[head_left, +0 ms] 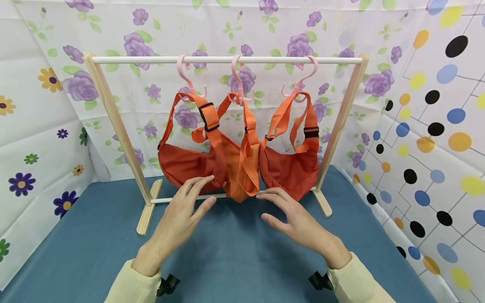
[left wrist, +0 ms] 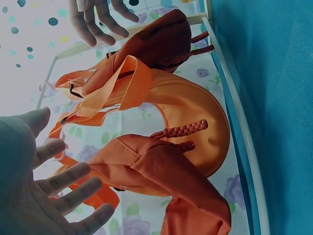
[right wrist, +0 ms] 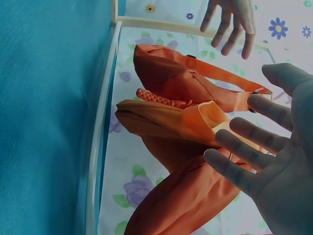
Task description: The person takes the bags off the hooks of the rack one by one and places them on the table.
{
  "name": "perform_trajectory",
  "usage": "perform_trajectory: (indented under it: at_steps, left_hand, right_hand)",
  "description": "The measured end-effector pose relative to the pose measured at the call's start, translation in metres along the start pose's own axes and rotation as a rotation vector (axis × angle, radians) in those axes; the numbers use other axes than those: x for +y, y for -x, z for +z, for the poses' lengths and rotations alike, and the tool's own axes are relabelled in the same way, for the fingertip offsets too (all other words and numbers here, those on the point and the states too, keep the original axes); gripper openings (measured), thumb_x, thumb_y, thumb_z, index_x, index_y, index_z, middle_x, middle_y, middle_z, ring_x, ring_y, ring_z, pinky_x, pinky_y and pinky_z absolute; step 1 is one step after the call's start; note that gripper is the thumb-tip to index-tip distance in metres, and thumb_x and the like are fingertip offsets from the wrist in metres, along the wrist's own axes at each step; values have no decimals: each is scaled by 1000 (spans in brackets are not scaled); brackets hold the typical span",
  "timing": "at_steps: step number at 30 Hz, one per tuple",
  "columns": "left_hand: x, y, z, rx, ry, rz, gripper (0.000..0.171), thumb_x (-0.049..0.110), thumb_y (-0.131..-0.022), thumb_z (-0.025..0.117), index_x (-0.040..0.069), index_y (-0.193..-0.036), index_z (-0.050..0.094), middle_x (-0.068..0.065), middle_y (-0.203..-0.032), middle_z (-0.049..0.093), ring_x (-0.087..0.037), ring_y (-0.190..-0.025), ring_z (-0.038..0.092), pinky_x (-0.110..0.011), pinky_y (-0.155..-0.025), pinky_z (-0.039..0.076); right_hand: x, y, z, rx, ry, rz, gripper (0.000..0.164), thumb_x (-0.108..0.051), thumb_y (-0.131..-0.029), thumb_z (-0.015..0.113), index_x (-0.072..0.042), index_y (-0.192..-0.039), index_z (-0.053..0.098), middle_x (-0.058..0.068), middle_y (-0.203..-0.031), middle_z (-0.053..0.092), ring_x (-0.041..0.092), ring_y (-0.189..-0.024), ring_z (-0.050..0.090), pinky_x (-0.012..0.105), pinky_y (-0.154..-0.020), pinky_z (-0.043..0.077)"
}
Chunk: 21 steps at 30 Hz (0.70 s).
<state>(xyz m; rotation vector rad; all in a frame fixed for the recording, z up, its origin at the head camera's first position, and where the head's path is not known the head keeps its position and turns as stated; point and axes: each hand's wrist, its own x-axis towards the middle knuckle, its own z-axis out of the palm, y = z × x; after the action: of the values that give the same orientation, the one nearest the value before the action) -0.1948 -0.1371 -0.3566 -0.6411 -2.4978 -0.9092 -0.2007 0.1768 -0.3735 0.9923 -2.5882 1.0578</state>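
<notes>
Bags, three of them, hang side by side from the rack (head_left: 342, 122) in the head view: red left bag (head_left: 185, 164), orange middle bag (head_left: 236, 193), red right bag (head_left: 289, 170). Each is on its own pink hanger: left hanger (head_left: 185, 75), middle hanger (head_left: 238, 78), right hanger (head_left: 310, 75), all hooked over the white top rail (head_left: 227, 60). Rack stands on the blue surface (head_left: 235, 261), floral cloth (head_left: 159, 25) behind. Left hand (head_left: 179, 214) is at near left, fingertips overlapping the left bag's lower edge; right hand (head_left: 297, 219) is at near right, fingertips by the lower edges of middle and right bags. Contact: cannot tell.

Left wrist view: left grip apart, fingers spread, palm bare, nothing held. Bags lie beyond the fingers; a braided piece (left wrist: 186, 129) lies across the middle bag. White lower rail (left wrist: 247, 142) runs past the bag bottoms.

Right wrist view: right grip also apart, fingers spread, holding nothing, bags just beyond in view.

Progress, as judged: hanging looks done for all three, every strap loop on a hanger. Straps sit unevenly, middle one twisted; whether any tidying is left, cannot tell.
</notes>
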Motion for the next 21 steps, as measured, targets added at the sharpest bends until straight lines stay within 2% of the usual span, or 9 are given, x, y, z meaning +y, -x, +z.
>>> perform_trajectory:
  at_steps: [10,16,21]
  left_hand:
    - [2,-4,-4,24,23,6,50,37,-108,59,20,-154,50,-7,-143,54,-30,-129,55,-55,-107,45]
    - [3,-6,-6,14,28,-10,51,39,-108,58,19,-154,50,-8,-144,53,-31,-129,54,-56,-107,46]
    - [3,-8,-8,21,33,-8,51,38,-108,58,18,-154,50,-8,-144,53,-32,-130,54,-57,-106,46]
  right_hand:
    - [-2,-4,-3,8,-5,-17,41,-34,-104,66,-33,-144,57,-14,-144,49,12,-132,51,48,-110,46]
    - [-4,-5,-7,7,-16,-21,38,-38,-105,64,-35,-143,57,-15,-142,49,7,-130,51,46,-111,46]
    - [-5,-7,-11,11,-15,-41,40,-36,-106,63,-25,-144,60,-13,-143,50,12,-131,52,46,-110,46]
